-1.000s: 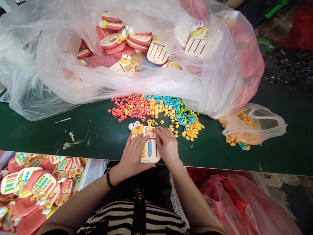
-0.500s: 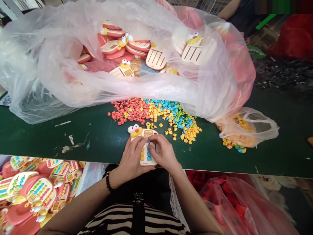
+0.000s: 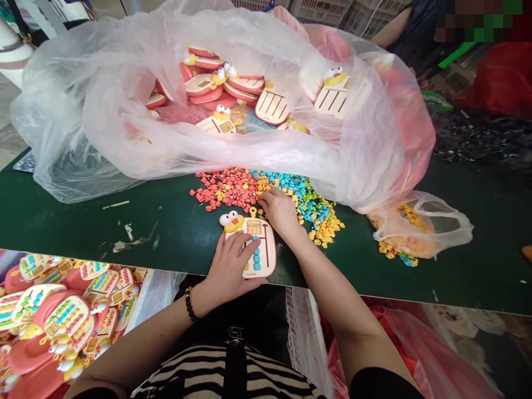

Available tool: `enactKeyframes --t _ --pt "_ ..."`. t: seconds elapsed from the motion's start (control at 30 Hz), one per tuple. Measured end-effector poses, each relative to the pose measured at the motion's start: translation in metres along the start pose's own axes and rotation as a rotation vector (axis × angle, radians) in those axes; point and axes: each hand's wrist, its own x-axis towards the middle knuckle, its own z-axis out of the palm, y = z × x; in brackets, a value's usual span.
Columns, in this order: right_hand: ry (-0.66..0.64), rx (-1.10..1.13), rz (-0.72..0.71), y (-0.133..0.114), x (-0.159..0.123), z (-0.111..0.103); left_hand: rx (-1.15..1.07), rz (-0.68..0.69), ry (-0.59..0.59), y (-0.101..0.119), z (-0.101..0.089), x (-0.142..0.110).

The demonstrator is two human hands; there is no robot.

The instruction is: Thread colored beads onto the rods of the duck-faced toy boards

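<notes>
A cream toy board point(image 3: 261, 257) with a red rim, a yellow duck-like head with bulging eyes and a small screen lies near the table's front edge. Blue buttons point(image 3: 256, 259) fill one of its slots, and the right-hand slot is bare. My left hand point(image 3: 233, 265) holds the board, fingers across its face and thumb along the lower edge. Just beyond the board, my right hand point(image 3: 281, 213) reaches into the yellow pieces point(image 3: 328, 230) with its fingertips pinched together. What lies between those fingertips is hidden. Red pieces point(image 3: 233, 188) and blue pieces point(image 3: 286, 180) lie in the same pile.
A large clear plastic bag point(image 3: 233, 152) of unfilled boards spans the back of the green table point(image 3: 178, 221). A small bag point(image 3: 449, 219) of pieces stands at right. Filled boards point(image 3: 68, 318) are heaped at lower left. Another person's arm point(image 3: 393, 27) shows at the back.
My right hand has left the board and moved forward to the pile. My left hand remains on the board, where more of the blue buttons and the right-hand slot now show. The view has shifted slightly.
</notes>
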Motion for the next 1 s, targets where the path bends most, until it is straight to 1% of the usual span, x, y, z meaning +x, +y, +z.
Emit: enactKeyframes --t 0.13,0.23,0.27,0.33,0.4,0.43,0.5,0.53,0.57,0.6,0.67,0.77,0.83,0.93,1.0 --pt "0.011 0.022 0.016 -0.001 -0.001 0.006 0.001 -0.025 0.019 0.002 -0.001 0.001" --pt "0.086 0.146 0.05 0.01 0.001 0.008 0.011 -0.045 0.02 0.001 -0.004 0.004" --pt "0.128 0.206 0.058 0.019 0.0 0.006 0.013 -0.045 0.018 0.0 -0.004 0.005" --pt "0.224 0.303 0.096 0.046 -0.003 -0.003 0.012 -0.016 0.005 -0.003 -0.006 0.006" --pt "0.307 0.292 0.217 0.08 -0.009 -0.015 0.009 0.027 -0.008 -0.006 -0.006 0.006" --pt "0.319 0.256 0.295 0.098 -0.013 -0.02 0.006 0.043 -0.01 -0.008 -0.006 0.005" --pt "0.238 0.19 0.395 0.127 -0.021 -0.027 0.004 0.051 -0.005 -0.009 -0.005 0.004" --pt "0.187 0.184 0.391 0.137 -0.023 -0.027 0.007 0.047 0.0 -0.01 -0.005 0.004" --pt "0.143 0.186 0.358 0.144 -0.025 -0.026 0.011 0.043 0.004 -0.01 -0.004 0.003" --pt "0.116 0.192 0.304 0.147 -0.026 -0.023 0.016 0.041 0.005 -0.009 -0.004 0.003" --pt "0.105 0.192 0.183 0.146 -0.025 -0.016 0.028 0.047 0.002 -0.008 -0.003 0.005" --pt "0.113 0.138 0.086 0.139 -0.02 -0.009 0.049 0.038 0.0 -0.004 -0.004 0.009" --pt "0.107 0.098 0.065 0.136 -0.018 -0.01 0.06 0.009 0.001 0.0 -0.004 0.013" --pt "0.11 0.055 0.084 0.133 -0.022 -0.016 0.062 -0.009 0.01 0.003 -0.002 0.015" --pt "0.17 0.075 0.115 0.126 -0.028 -0.022 0.06 -0.001 0.03 0.003 0.001 0.014"
